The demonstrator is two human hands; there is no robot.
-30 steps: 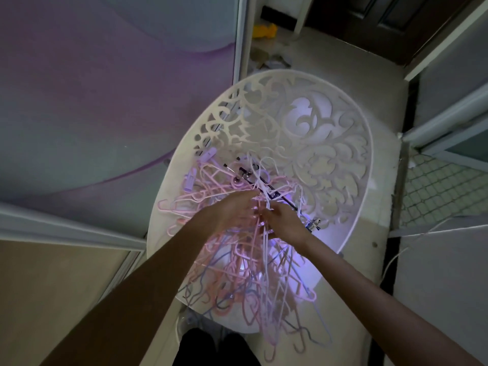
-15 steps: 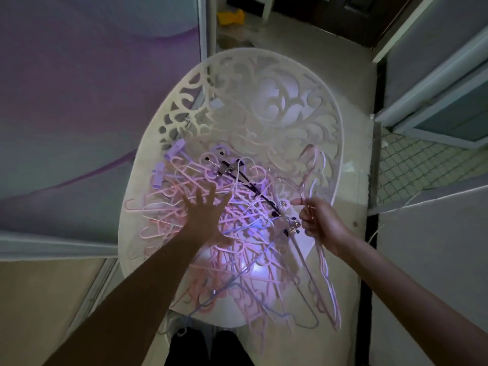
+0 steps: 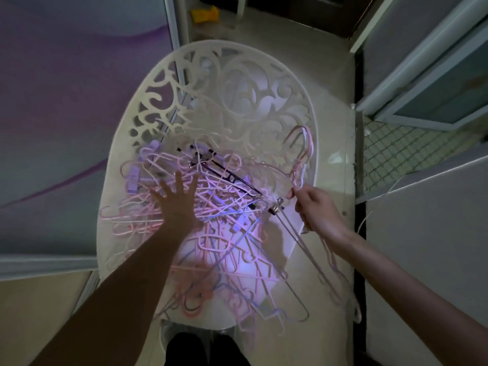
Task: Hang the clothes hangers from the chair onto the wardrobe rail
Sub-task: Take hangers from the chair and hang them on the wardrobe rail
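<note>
On the seat of the white plastic chair with the scroll-cut openwork back (image 3: 237, 101), a tangled heap of thin pink, white and lilac clothes hangers (image 3: 200, 223), with a dark clip hanger (image 3: 224, 175) lying slantwise across the top

Left hand (image 3: 175, 204) spread flat, fingers straight and splayed, pressing down on the heap near its middle

Right hand (image 3: 314, 207) curled round the necks of a small bunch of pink and white wire hangers (image 3: 303, 165), held at the chair's right edge

Step in hand, as judged: pulling that bunch free of the tangle while pinning the rest down

Bunch standing nearly on end: hooks up and away toward the chair back, shoulders and bars trailing down past the wrist toward the pale tiled floor (image 3: 332, 143), long axis running from upper centre to lower right

Next move, probably: lifting clear without snagging neighbours, then turning toward the wardrobe rail, not in view
</note>
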